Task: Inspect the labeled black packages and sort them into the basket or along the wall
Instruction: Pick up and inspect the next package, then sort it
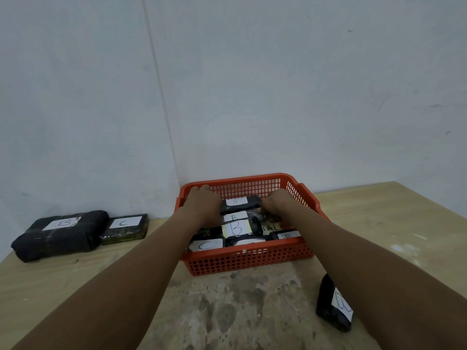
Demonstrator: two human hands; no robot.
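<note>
An orange mesh basket (pixel 249 258) stands against the wall and holds several black packages with white labels, among them a B package (pixel 240 203) at the back and a C package (pixel 206 245) at the front left. My left hand (pixel 202 200) reaches into the basket's back left corner, its fingers at the rim. My right hand (pixel 274 204) is curled over a black package (pixel 255 214) in the middle of the basket, next to the back B package. What the fingers hold is partly hidden.
A large B package (pixel 56 234) and a flat C package (pixel 125 227) lie along the wall at left. Another labeled black package (pixel 333 303) lies on the table at front right, partly under my right forearm. The wooden table's worn patch is in front of the basket.
</note>
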